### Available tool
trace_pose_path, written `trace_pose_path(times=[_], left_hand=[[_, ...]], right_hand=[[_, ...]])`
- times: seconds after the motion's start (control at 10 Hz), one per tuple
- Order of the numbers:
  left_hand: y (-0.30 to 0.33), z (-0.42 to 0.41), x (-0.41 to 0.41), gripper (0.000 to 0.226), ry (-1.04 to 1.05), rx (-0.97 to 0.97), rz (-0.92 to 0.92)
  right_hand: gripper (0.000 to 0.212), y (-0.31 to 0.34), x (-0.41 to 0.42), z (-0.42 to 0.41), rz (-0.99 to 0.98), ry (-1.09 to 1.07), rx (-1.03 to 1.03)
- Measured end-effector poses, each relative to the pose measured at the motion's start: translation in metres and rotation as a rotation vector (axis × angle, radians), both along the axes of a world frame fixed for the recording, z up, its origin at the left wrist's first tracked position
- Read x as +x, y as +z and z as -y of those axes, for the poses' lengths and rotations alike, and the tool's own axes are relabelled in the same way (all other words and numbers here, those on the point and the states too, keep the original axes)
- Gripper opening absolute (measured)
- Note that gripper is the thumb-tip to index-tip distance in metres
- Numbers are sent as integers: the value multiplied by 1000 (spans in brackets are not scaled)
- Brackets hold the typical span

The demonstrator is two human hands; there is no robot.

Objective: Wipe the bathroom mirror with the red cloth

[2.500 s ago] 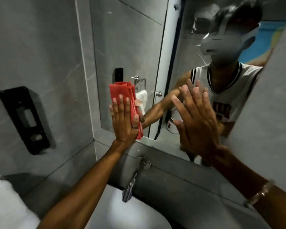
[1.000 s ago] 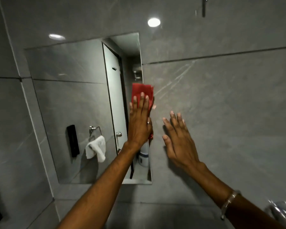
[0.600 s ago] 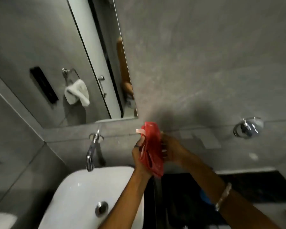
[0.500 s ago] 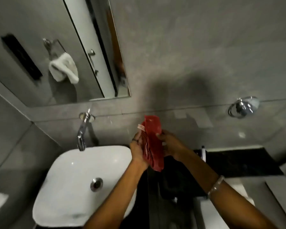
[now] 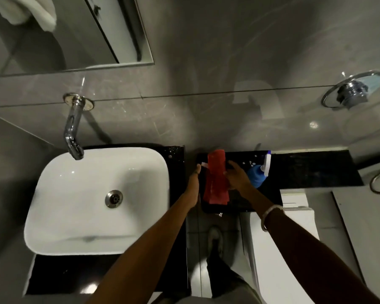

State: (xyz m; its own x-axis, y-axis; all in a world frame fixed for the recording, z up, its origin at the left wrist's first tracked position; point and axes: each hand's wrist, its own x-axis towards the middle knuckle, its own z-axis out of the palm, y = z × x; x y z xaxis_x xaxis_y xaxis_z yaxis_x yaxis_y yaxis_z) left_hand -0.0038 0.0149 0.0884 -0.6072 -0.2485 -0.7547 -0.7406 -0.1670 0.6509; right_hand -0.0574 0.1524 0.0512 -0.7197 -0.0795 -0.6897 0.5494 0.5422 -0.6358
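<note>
The red cloth (image 5: 216, 181), folded into a long strip, is low over the black counter (image 5: 312, 170), right of the sink. My left hand (image 5: 194, 179) holds its left edge near a small white tag. On the other side, my right hand (image 5: 236, 176) grips the right edge. I cannot tell whether the cloth rests on the counter. Only the lower right corner of the mirror (image 5: 75, 34) shows, at the top left, well above both hands.
A blue spray bottle (image 5: 258, 174) stands on the counter just right of my right hand. The white basin (image 5: 59, 216) with a chrome tap (image 5: 72, 128) lies to the left. A chrome ring fitting (image 5: 352, 92) is on the wall at the right. My foot (image 5: 215, 240) is on the floor below.
My left hand took the cloth off the mirror, and my right hand left the wall to join it. Both hands carried the cloth down to the counter, and my view tilted down.
</note>
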Motion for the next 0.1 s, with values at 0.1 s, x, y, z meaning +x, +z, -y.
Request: trace_pose_path(times=[0.1], left_hand=[[-8, 10, 8, 61, -26, -67, -94]], right_hand=[[59, 2, 1, 5, -52, 116, 124]])
